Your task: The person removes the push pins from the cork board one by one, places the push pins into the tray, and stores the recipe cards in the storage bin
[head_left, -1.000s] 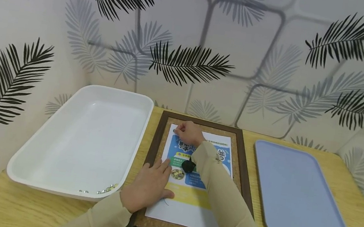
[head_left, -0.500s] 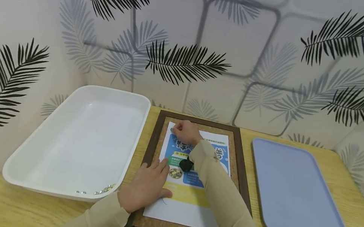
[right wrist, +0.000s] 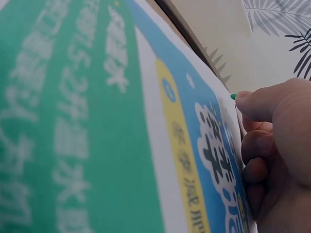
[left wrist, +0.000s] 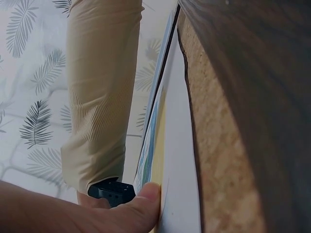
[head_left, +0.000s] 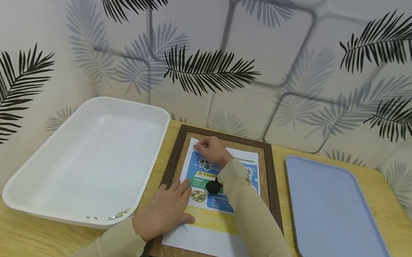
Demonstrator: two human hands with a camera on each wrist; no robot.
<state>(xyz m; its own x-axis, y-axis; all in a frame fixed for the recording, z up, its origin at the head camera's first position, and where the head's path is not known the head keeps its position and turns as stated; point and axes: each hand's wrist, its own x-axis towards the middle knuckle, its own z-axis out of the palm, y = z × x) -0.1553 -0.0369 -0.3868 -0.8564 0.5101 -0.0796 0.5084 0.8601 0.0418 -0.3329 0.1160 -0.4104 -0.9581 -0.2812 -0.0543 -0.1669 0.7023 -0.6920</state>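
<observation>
Poster (head_left: 207, 241): paper, smooth, mostly matt, printed. Backing panel (left wrist: 221, 150): cork, rough, grainy, matt. Frame (head_left: 276, 197): dark brown wood look, low sheen. Bench (head_left: 15, 233): pale wood grain, smooth, slight sheen. White tub (head_left: 98, 158): plastic-looking, smooth, glossy. Small pieces in it (head_left: 118, 215): shiny, metallic-looking. Blue tray (head_left: 339, 220): plastic-looking, smooth, matt. Sleeve (left wrist: 102, 92): beige cloth, matt, creased. Wrist unit (left wrist: 112, 191): hard black plastic look. Green tip (right wrist: 233, 96): smooth, plastic-looking.

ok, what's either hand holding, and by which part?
Right hand pinches a small, rounded green object; only one end shows, so the gripped part can't be told. Left hand holds nothing, resting on the printed white paper sheet.
</observation>
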